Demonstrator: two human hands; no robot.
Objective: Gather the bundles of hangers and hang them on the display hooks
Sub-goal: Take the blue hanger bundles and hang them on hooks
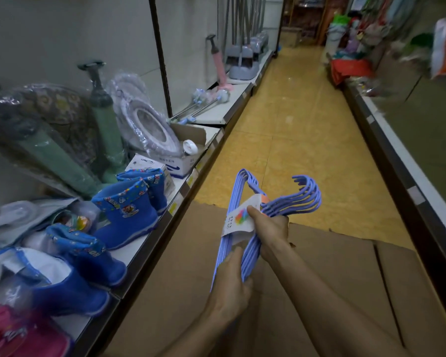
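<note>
Both hands on one bundle of lilac hangers (245, 228), held in the air over flattened brown cardboard (186, 266) on the aisle floor. Left hand (231, 282) grips the lower end of the bundle, fingers curled round the stacked bars, thumb up along the near side. Right hand (271, 229) clamps the necks just above that, thumb pressed on the white paper label (238, 220) that wraps the bundle (label has a multicolour print, text too small to read). Hooks (308, 194) fan out up and to the right of the right-hand grip, all pointing the same way; the shoulder corner of the bundle sticks up and away just left of the label. Left of the grip, well apart: low white shelf (144, 243) with blue kids' rain boots (129, 210), a pink boot at the near edge, green pumps in plastic wrap (106, 130), a wrapped toilet seat (147, 119) leaning in an open carton. Beyond the grip: yellow tile floor (294, 119) running down the aisle. Right of the grip: second shelf edge (397, 155), goods there blurred.
</note>
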